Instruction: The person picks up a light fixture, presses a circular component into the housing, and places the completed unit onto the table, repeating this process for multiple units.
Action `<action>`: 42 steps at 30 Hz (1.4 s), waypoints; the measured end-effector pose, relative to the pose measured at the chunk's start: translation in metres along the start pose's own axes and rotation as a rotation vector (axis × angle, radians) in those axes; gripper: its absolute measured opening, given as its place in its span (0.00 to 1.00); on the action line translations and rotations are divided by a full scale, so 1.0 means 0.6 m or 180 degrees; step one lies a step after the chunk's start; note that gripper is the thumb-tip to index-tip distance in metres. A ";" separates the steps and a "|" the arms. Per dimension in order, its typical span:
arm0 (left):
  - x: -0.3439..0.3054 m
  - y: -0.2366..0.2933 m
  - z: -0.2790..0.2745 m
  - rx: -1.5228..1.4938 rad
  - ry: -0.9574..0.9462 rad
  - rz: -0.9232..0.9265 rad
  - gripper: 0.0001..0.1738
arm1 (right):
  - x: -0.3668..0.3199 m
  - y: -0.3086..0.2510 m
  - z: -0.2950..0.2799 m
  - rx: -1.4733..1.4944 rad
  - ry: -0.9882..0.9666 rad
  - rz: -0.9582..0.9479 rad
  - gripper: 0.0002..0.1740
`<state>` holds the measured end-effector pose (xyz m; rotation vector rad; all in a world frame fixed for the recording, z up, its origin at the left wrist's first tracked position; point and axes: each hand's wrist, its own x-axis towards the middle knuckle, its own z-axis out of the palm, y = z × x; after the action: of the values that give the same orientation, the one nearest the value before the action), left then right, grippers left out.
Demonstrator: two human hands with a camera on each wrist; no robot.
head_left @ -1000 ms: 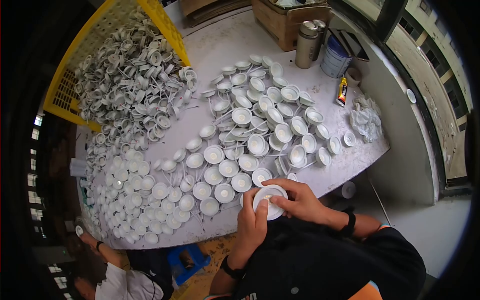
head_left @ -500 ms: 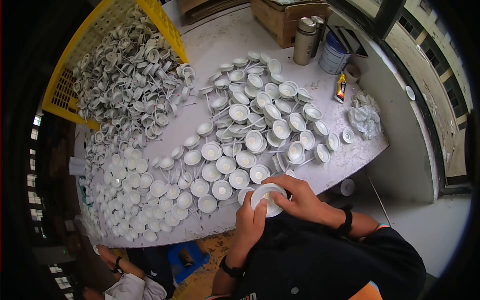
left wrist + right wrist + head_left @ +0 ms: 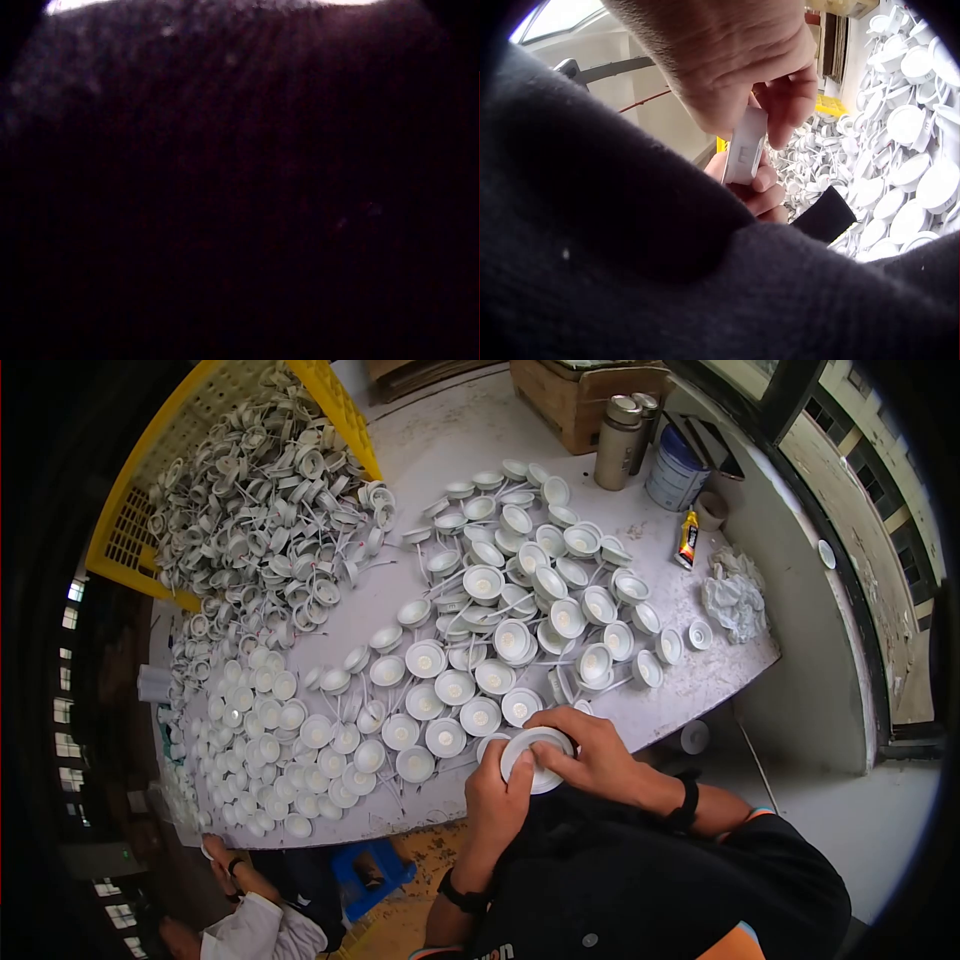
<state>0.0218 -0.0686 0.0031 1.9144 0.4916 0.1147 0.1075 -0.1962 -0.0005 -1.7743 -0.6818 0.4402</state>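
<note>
Closer to the corner of the table (image 3: pixel 440 430) than one second earlier, a second person's hand (image 3: pixel 222 857) shows at lower left, its grip hard to make out and its owner cut off by the frame. Before the table's near edge, the wearer's left hand (image 3: pixel 495 800) and right hand (image 3: pixel 608 760) pinch one white lamp (image 3: pixel 547 780) between them, both thumbs on its face and the fingers curled about its rim; the fingertips underneath are hidden. From the right wrist the lamp appears edge-on, with dark cloth (image 3: pixel 615 225) blocking much of the scene; the left wrist camera is nearly black and yields nothing clear. Across the table spread more lamps (image 3: pixel 484 584), overlapping too heavily for a sure count. One yellow crate (image 3: pixel 345 420), cropped at the top, holds a heap of parts (image 3: pixel 260 510), likewise uncountable, that runs out onto the table. Toward the far right stand two flasks (image 3: pixel 612 452), one partly behind the other, near one can (image 3: pixel 674 478), one roll (image 3: pixel 711 510), one yellow tube (image 3: pixel 687 542) and one crumpled wad (image 3: pixel 735 602). One box (image 3: pixel 560 405) is cut by the upper edge; one blue stool (image 3: pixel 350 890) shows only partly below the table.
</note>
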 end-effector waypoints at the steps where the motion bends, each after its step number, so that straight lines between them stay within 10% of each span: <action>1: 0.001 0.002 -0.003 -0.0007 0.0002 0.0002 0.13 | 0.002 0.002 -0.001 -0.0007 -0.0002 -0.0001 0.16; 19: 0.000 -0.014 -0.005 0.0073 0.0044 0.0103 0.14 | 0.001 0.012 0.004 -0.0315 0.0008 -0.0074 0.17; 24: -0.008 -0.019 -0.030 -0.0995 -0.0978 -0.0638 0.16 | 0.003 0.024 -0.006 0.0354 0.0067 0.0045 0.17; 28: -0.015 -0.027 -0.028 -0.0908 -0.0909 -0.0544 0.16 | 0.003 0.019 -0.006 0.1345 -0.0279 0.0923 0.20; 42: -0.024 -0.093 -0.016 -0.0562 -0.0300 -0.0413 0.15 | 0.015 0.019 0.016 0.0792 -0.0905 0.1238 0.27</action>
<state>-0.0101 -0.0486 -0.0413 1.7026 0.5231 -0.0163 0.1113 -0.1854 -0.0136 -1.6193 -0.4484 1.0129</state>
